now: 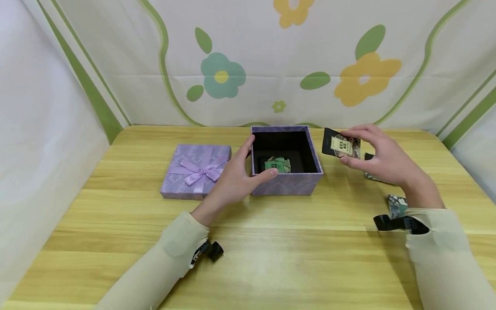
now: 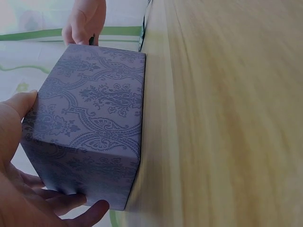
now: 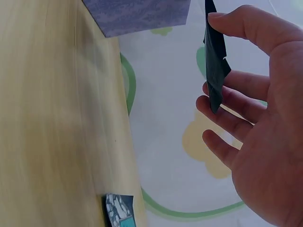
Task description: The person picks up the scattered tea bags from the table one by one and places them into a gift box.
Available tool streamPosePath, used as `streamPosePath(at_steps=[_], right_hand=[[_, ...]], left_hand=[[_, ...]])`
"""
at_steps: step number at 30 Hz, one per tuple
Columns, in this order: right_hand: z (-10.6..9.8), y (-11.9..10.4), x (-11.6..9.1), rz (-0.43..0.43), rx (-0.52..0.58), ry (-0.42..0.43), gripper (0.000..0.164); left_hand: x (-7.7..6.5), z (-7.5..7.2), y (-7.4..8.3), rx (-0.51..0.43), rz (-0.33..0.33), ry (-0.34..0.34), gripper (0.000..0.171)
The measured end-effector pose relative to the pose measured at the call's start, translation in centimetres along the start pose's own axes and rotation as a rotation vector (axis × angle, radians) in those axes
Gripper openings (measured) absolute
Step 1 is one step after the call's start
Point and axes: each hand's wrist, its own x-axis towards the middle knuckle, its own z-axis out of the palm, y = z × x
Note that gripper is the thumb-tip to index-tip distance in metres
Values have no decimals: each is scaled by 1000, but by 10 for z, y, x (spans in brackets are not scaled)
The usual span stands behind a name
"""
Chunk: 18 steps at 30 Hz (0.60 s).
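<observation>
A purple patterned gift box point(image 1: 284, 184) stands with its black inside facing up. My left hand point(image 1: 238, 174) holds its near left corner, thumb at the front rim and fingers along the left side, as the left wrist view also shows on the box point(image 2: 90, 104). Inside the box lies a green-labelled sachet point(image 1: 276, 165). Just right of the box, my right hand point(image 1: 381, 155) pinches a flat black sachet point(image 1: 342, 145) with a pale label, raised above the table. Its dark back point(image 3: 217, 66) faces the right wrist camera, between thumb and fingers.
The purple lid point(image 1: 195, 172) with a lilac bow lies left of the box. Partly behind my right hand and wrist are a dark sachet point(image 1: 370, 176) and a floral-patterned sachet point(image 1: 397, 206) on the wooden table point(image 1: 294, 258). A flower-printed curtain point(image 1: 263, 51) hangs behind the table.
</observation>
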Motion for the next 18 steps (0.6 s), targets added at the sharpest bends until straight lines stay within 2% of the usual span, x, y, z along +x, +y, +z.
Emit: streamPosePath(at_steps=[12, 18], right_hand=[[7, -20, 3, -85, -18, 46, 67], [16, -36, 16, -125, -34, 13, 65]], left_hand=[[-1, 0, 3, -13, -7, -9, 106], [-3, -1, 3, -18, -13, -10, 106]])
